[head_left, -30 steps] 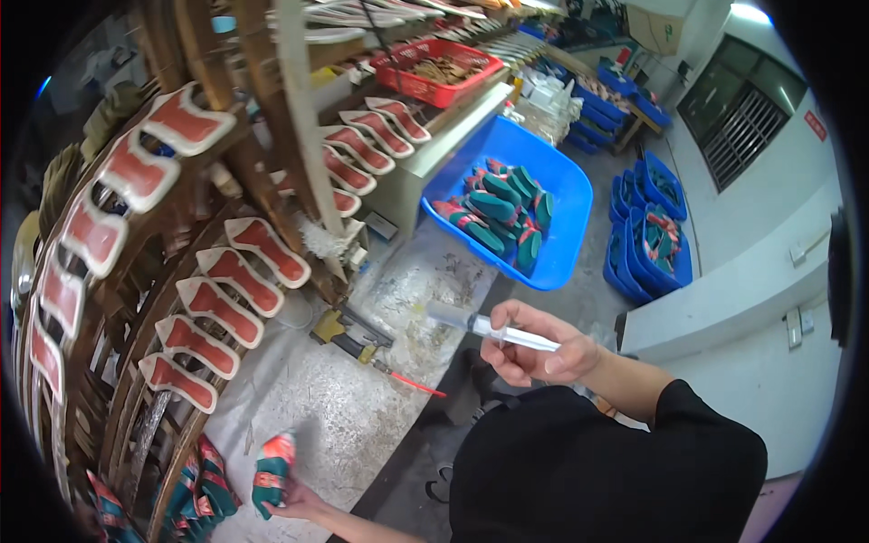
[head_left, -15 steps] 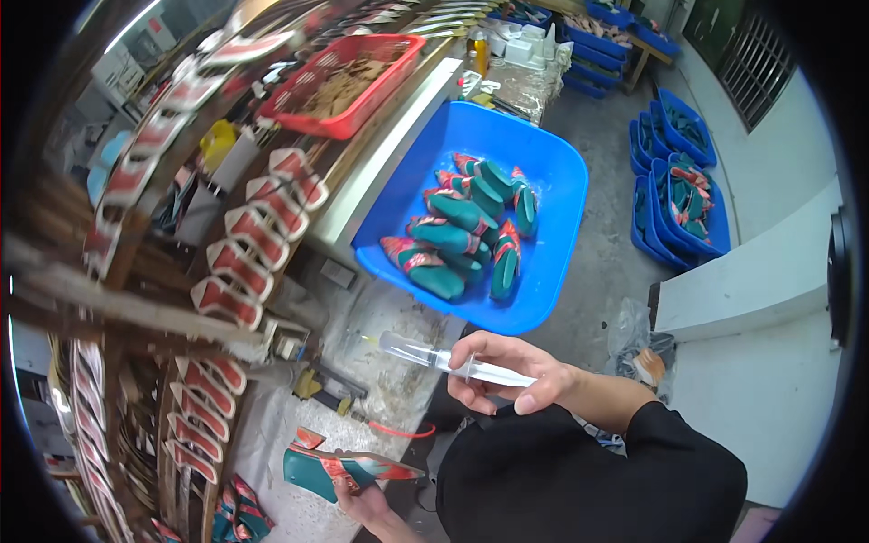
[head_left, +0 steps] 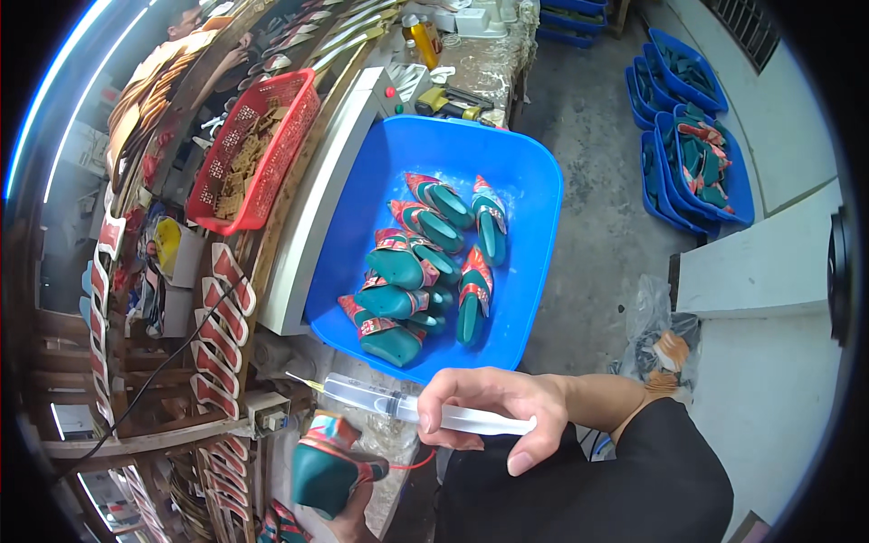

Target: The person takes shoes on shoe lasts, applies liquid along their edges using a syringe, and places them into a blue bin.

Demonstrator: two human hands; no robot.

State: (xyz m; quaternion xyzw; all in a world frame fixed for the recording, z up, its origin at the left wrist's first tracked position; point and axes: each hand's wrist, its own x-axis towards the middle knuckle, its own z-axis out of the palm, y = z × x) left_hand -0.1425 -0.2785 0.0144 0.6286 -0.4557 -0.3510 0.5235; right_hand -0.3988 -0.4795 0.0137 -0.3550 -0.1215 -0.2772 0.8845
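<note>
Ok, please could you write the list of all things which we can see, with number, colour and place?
Syringe: 1, clear and white, in the right hand
Held shoe: 1, green with red, in the left hand
Big tub: 1, blue, centre
Shoes in the tub: about ten, green and red
Basket: 1, red, upper left
Brown pieces: many, in the basket
Red-and-white pieces: many, left racks
Bottle: 1, yellow, bench beyond the tub
Other tubs: several, blue, floor at right and top
Sleeve: 1, black, lower right
Left hand: 1, bare, lower centre-left
Right hand: 1, bare, below the tub

Smaller shelf items are too unclear to count.
</note>
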